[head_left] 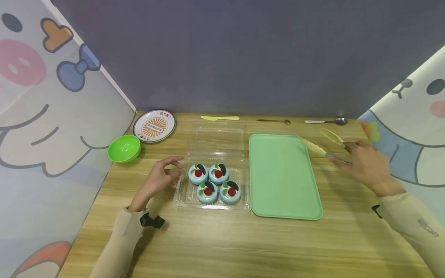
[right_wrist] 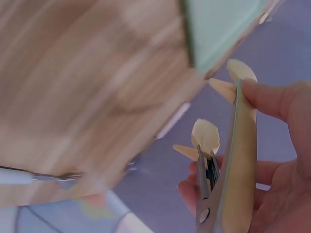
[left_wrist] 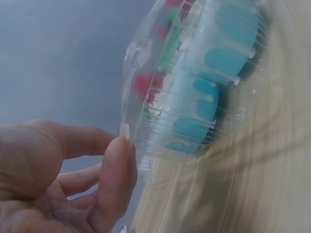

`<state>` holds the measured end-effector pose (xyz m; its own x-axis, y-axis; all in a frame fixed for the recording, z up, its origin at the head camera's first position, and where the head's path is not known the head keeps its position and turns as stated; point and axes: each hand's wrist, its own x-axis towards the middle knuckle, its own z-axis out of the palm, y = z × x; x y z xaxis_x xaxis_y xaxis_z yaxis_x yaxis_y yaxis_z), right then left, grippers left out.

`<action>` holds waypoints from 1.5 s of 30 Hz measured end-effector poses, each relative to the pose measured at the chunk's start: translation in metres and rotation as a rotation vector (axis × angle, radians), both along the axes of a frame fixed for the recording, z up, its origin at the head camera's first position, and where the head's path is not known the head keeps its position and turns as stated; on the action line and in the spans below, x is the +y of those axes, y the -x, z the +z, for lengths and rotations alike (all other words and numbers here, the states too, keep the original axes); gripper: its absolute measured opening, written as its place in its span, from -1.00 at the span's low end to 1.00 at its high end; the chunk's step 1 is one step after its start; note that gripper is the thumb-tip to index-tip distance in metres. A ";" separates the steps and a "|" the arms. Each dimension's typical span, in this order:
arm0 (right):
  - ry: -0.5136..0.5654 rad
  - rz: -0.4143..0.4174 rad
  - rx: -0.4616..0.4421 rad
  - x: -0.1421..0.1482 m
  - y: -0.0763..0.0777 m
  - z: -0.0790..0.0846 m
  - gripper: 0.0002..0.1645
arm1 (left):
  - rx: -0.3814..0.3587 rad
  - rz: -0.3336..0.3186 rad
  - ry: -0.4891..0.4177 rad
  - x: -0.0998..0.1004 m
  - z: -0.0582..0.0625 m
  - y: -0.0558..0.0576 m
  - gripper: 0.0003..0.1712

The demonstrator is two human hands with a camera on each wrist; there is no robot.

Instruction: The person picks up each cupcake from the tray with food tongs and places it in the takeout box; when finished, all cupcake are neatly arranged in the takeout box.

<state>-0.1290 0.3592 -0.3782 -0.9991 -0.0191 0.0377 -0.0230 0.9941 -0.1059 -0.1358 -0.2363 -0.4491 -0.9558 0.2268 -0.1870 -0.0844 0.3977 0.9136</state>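
Note:
My left hand [head_left: 162, 177] pinches the left rim of a clear plastic cake box [left_wrist: 138, 121] between thumb and finger. Inside the box stand several light-blue cupcakes [head_left: 207, 192], each topped with cream, a red berry and green leaves. The box's clear lid [head_left: 219, 137] lies folded back behind them. My right hand [head_left: 366, 166] grips a pair of metal tongs [right_wrist: 238, 170] with pale yellow scalloped tips, held above the table at the right. The tips stand apart with nothing between them. A light-green tray [head_left: 283, 177] lies between the box and the tongs.
A green bowl [head_left: 124, 149] and a patterned plate [head_left: 154, 126] stand at the back left. Along the back edge lie a yellow knife [head_left: 220, 118], a small gold spoon [head_left: 274, 121] and a spoon with a white handle [head_left: 326, 121]. A dark wall rises behind.

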 end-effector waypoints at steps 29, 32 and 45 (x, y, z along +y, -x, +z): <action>0.119 -0.144 -0.052 0.025 0.009 -0.062 0.05 | 0.013 0.006 -0.003 0.001 -0.001 -0.003 -0.42; 0.115 -0.128 -0.047 0.022 0.009 -0.065 -0.01 | 0.017 0.006 -0.008 0.000 -0.002 -0.003 -0.41; 0.099 -0.114 -0.074 0.020 0.007 -0.065 -0.01 | 0.030 0.013 0.001 -0.001 -0.004 -0.002 -0.44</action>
